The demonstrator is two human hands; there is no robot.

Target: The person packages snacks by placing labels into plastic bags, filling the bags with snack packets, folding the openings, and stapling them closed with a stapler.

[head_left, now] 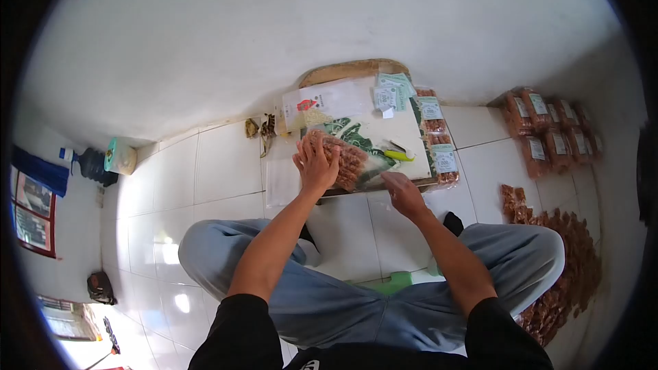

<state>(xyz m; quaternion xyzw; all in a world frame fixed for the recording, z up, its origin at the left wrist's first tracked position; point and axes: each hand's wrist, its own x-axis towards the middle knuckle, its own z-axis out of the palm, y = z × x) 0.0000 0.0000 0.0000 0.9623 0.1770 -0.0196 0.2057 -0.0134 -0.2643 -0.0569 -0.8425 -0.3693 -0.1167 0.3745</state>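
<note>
While the right hand is hovering, fingers bunched (whether pinching anything cannot be told), near the edge of the board, the left hand is resting spread-fingered on a packet lying there; light, even pressure should be steadying it without crushing, labels lying beyond.

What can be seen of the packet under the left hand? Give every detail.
The packet looks like clear, shiny plastic around reddish-brown pieces. It lies slanted on the pale, green-printed board, the left hand spread over its left part. The right hand is to its right; whether it grips plastic is unclear.
</note>
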